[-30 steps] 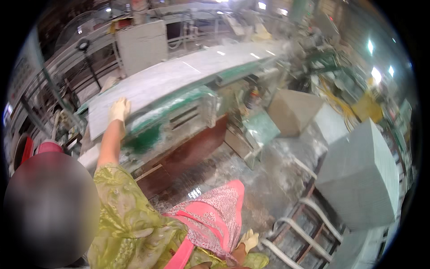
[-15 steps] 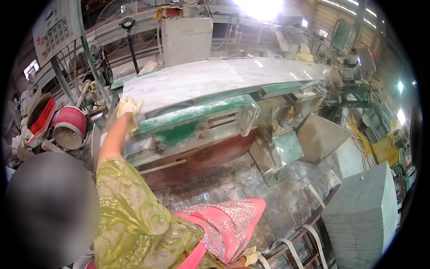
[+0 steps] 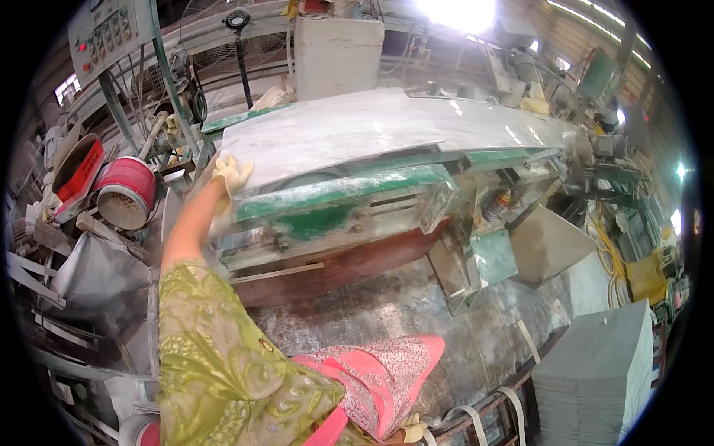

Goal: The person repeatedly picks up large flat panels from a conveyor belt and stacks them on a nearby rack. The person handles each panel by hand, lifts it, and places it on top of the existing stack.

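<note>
The pale, grey-veined slab (image 3: 320, 137) lies flat on the left part of a green-edged machine bed (image 3: 312, 221). The gloved left hand (image 3: 233, 175) is at its near left corner, fingers spread and slightly bent; I cannot tell whether the thumb hooks under the edge or the palm simply presses there. To the right lies a second pale slab (image 3: 494, 123), and the two near edges do not line up at the joint; whether the slabs touch or overlap there is unclear.

That skew looks like the main risk: a push from one corner alone could turn the slab further, and an edge knocking against its neighbour could chip. Fingers close to the bed's rim might also get pinched should the slab shift toward them.

The right hand (image 3: 410, 431), gloved too, is low at the near side beside the pink scarf (image 3: 387, 372), partly hidden; its grip cannot be told. Pale straps (image 3: 513, 416) are just right of it, then a stack of grey slabs (image 3: 591, 375). A red bucket (image 3: 125, 195) sits at the left.
</note>
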